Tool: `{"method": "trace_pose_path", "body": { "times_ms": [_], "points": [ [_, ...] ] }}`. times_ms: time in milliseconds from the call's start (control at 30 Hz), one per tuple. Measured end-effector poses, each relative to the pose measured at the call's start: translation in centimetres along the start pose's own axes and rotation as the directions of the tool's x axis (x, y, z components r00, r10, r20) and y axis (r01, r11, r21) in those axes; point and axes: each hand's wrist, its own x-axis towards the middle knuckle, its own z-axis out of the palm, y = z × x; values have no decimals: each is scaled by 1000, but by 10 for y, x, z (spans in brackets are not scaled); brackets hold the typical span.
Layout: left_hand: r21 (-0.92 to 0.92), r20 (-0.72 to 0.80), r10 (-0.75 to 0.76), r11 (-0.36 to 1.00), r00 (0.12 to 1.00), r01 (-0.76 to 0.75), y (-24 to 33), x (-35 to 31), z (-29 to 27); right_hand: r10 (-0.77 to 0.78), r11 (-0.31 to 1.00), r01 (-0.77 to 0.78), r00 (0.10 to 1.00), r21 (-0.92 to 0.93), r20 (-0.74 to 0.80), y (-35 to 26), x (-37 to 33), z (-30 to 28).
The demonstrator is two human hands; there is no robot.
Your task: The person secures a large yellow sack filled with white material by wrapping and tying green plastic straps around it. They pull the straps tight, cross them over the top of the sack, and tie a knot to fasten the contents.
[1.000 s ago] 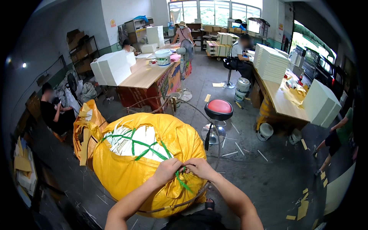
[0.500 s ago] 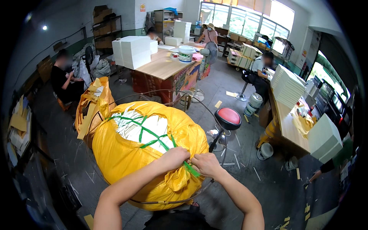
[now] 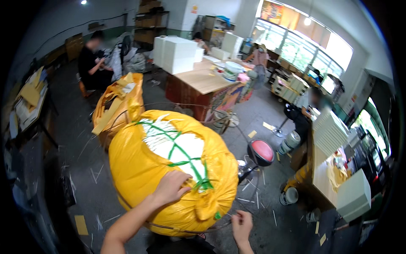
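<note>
A: Where is the yellow sack?

B: It stands on the floor directly in front of the person, stuffed full and round. White contents show at its open top, laced across by green cord. A second, smaller yellow bag stands just behind it.

A: What is the state of the left hand?

B: It lies palm-down on the sack's upper face, fingers spread and touching the cord near its knot. It presses rather than clamps.

A: And the right hand?

B: It is off the sack, low at its right edge, fingers curled loosely together. Whether it pinches a cord end cannot be told. The two hands are apart.

A: What surrounds the sack?

B: A red stool stands just to its right. A wooden worktop with white stacks lies beyond. A seated person is at far left.
</note>
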Motion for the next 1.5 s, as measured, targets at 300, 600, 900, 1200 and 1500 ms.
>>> {"method": "trace_pose_path", "body": {
  "times_ms": [300,600,900,1200,1500],
  "points": [
    [-735,-539,-842,488,31,470,-71,-278,-42,641,475,-631,726,613,250,1,-61,28],
    [-848,-321,-935,355,152,394,-97,-277,-43,687,351,-667,660,657,303,3,-42,52],
    [-207,-589,-655,688,473,696,-318,-142,-177,755,230,-552,621,801,212,5,-35,61],
    [-217,214,-677,670,704,710,-545,76,-122,881,404,-724,472,559,-25,-23,46,64],
    [-757,193,-685,352,703,551,-573,66,-90,800,600,-730,554,327,-232,40,184,13]
  ]
}}
